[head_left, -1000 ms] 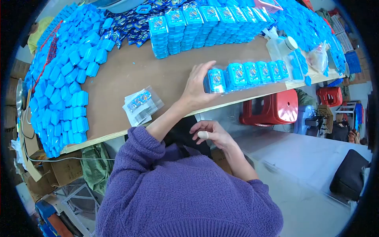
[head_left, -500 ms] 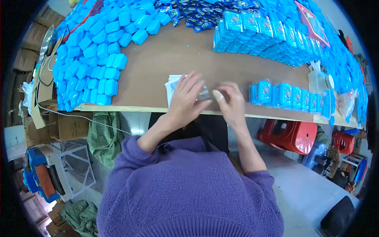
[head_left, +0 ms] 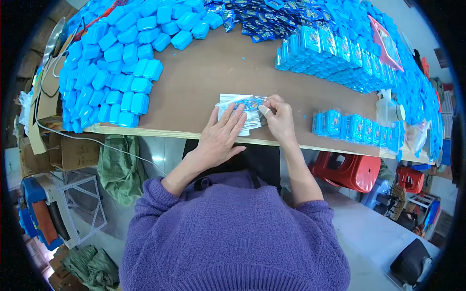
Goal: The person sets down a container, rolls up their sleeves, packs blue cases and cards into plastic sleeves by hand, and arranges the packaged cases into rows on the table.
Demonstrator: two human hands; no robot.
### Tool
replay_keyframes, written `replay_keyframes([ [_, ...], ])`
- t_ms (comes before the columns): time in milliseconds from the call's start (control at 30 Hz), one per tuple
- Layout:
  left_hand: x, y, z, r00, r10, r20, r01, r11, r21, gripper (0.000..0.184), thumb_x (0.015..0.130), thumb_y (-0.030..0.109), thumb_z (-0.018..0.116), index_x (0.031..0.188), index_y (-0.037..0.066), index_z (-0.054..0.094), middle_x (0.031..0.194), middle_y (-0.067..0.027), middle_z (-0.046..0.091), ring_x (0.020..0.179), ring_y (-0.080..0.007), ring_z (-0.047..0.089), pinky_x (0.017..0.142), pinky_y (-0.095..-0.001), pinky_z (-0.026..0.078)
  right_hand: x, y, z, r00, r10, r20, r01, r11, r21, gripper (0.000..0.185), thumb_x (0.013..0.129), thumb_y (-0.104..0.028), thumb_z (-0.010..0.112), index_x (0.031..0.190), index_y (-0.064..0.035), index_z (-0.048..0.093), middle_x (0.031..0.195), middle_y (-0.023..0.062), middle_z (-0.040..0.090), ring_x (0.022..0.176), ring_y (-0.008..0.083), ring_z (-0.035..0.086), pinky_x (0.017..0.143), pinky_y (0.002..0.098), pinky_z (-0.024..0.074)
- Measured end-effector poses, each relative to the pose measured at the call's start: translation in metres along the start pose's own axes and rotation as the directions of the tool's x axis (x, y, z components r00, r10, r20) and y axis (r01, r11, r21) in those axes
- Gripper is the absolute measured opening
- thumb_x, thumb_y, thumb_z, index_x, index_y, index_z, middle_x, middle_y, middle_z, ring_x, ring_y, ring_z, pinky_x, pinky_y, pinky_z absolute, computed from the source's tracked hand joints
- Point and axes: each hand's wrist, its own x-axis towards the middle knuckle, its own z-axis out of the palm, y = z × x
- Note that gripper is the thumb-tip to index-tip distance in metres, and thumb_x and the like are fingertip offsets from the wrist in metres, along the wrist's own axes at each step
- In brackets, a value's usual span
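My left hand [head_left: 222, 136] lies flat, fingers stretched, over a stack of white sheets [head_left: 250, 122] near the table's front edge. On top of the stack is a clear sticker sheet [head_left: 252, 104] with a small blue print, partly under my left fingertips. My right hand [head_left: 280, 119] is closed in a pinch at the sheet's right edge, thumb and forefinger together. The exact corner it grips is partly hidden by the fingers.
Blue plastic boxes [head_left: 128, 72] are heaped on the left. Dark blue packets [head_left: 272, 19] lie at the back. Stacked boxes with printed fronts [head_left: 335, 53] stand back right, and a shorter row [head_left: 359, 128] stands right of my hand. A red stool [head_left: 361, 172] is below the table.
My left hand has settled flat onto the stack, and my right hand has come in to pinch the sheet's edge. The printed sheet now shows between them. The view has shifted slightly.
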Motion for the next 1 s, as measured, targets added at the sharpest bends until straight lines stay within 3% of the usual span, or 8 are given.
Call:
replay_keyframes([
  [100,0.000,0.000,-0.001,1.000,-0.007,-0.015,0.006,1.000,-0.016,0.083,0.069,0.036,0.069,0.134,-0.002,0.032,0.142,-0.0182,0.028,0.134,-0.0333,0.022,0.106,-0.0524,0.018,0.003,-0.003,-0.013,0.999,0.039,0.000,-0.039,0.999,-0.013,0.007,0.069,-0.002,0.065,0.072,0.0040,0.062,0.080,0.0115,0.062,0.074,0.0232,0.060,0.068,0.0310,0.0451],
  [200,0.005,0.002,-0.007,0.999,-0.014,-0.036,0.014,1.000,0.002,0.076,0.072,0.037,0.067,0.131,-0.001,0.038,0.139,-0.0181,0.034,0.132,-0.0330,0.027,0.104,-0.0518,0.020,0.010,-0.012,-0.033,0.989,0.146,-0.020,-0.137,0.961,0.238,0.009,0.072,-0.003,0.064,0.075,0.0055,0.062,0.080,0.0119,0.061,0.075,0.0209,0.059,0.068,0.0297,0.0446],
  [333,0.025,0.004,-0.025,0.907,-0.269,-0.323,0.125,0.907,-0.403,0.052,0.071,0.030,0.069,0.110,-0.002,0.056,0.113,-0.0174,0.057,0.107,-0.0315,0.052,0.089,-0.0453,0.038,0.006,-0.042,-0.033,0.999,-0.006,-0.035,0.010,0.991,0.132,0.010,0.075,-0.003,0.063,0.077,0.0067,0.062,0.079,0.0115,0.059,0.075,0.0170,0.057,0.068,0.0277,0.0434],
  [500,0.045,-0.001,-0.025,0.823,-0.565,-0.063,0.199,0.390,-0.899,0.016,0.076,0.011,0.068,0.081,-0.004,0.064,0.077,-0.0075,0.062,0.073,-0.0136,0.057,0.069,-0.0290,0.046,0.004,-0.060,-0.018,0.996,-0.093,0.013,0.091,0.989,0.113,0.010,0.077,-0.003,0.062,0.078,0.0071,0.062,0.079,0.0088,0.060,0.076,0.0137,0.056,0.068,0.0266,0.0429],
  [533,0.043,-0.004,-0.017,0.811,-0.585,0.012,0.186,0.238,-0.953,0.013,0.077,0.009,0.067,0.078,-0.003,0.064,0.074,-0.0061,0.062,0.070,-0.0110,0.056,0.066,-0.0268,0.046,0.005,-0.058,-0.017,0.997,-0.023,0.074,0.000,0.956,0.295,0.010,0.077,-0.004,0.062,0.077,0.0067,0.062,0.080,0.0078,0.060,0.076,0.0130,0.056,0.069,0.0262,0.0427],
  [600,0.042,-0.008,-0.011,0.803,-0.589,0.094,0.169,0.075,-0.983,0.010,0.078,0.007,0.067,0.074,-0.002,0.065,0.070,-0.0046,0.062,0.067,-0.0084,0.056,0.063,-0.0245,0.046,0.004,-0.052,-0.016,0.971,0.086,0.221,-0.205,0.778,0.593,0.010,0.079,-0.004,0.062,0.077,0.0057,0.063,0.082,0.0057,0.061,0.076,0.0115,0.055,0.070,0.0253,0.0425],
  [833,0.029,-0.024,-0.020,0.923,-0.367,0.117,0.017,-0.265,-0.964,0.009,0.079,0.005,0.066,0.080,-0.003,0.065,0.072,-0.0025,0.063,0.065,-0.0064,0.057,0.057,-0.0210,0.046,0.010,-0.049,-0.017,0.881,0.171,0.441,-0.458,0.542,0.705,0.011,0.081,-0.008,0.063,0.081,0.0027,0.065,0.085,0.0036,0.061,0.077,0.0091,0.054,0.072,0.0239,0.0415],
  [1000,0.025,-0.033,-0.018,0.934,-0.350,0.071,0.011,-0.171,-0.985,0.010,0.079,0.005,0.065,0.084,-0.003,0.065,0.075,-0.0037,0.064,0.064,-0.0072,0.057,0.059,-0.0209,0.046,0.012,-0.042,-0.017,0.851,0.172,0.496,-0.509,0.503,0.699,0.011,0.081,-0.007,0.062,0.083,0.0031,0.066,0.082,0.0038,0.061,0.075,0.0092,0.054,0.071,0.0235,0.0412],
])
